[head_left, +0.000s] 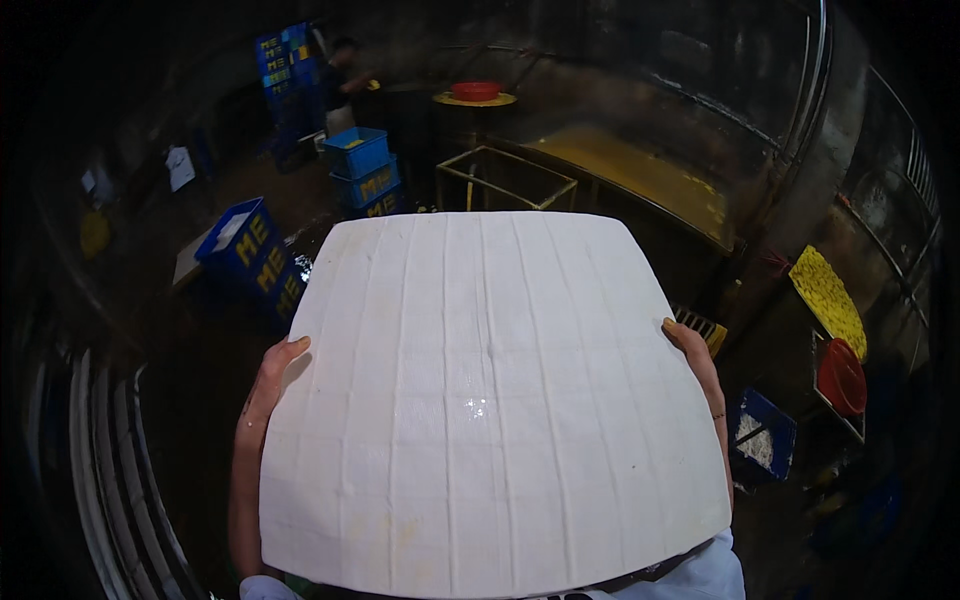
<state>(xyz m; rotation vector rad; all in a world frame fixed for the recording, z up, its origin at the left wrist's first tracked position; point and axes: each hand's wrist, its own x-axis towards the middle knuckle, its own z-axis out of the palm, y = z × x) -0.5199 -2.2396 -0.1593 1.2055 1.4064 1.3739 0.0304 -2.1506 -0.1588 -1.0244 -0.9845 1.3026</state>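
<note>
A large white ribbed sheet (490, 400) spans the middle of the head view, held out in front of me. Lengthwise ridges run along it, and a few yellowish stains and small wet spots mark its surface. My left hand (272, 375) grips its left edge, with the thumb on top. At the right edge my right hand (690, 350) holds it the same way, thumb showing over the rim. The other fingers of both hands are hidden beneath the sheet.
Stacked blue crates (250, 245) stand at left, with more blue crates (365, 170) further back near a person (340, 85). Beyond the sheet is a metal frame (505, 175) beside a long yellowish trough (640, 180). A red basin (840, 377) and blue crate (765, 435) sit at right.
</note>
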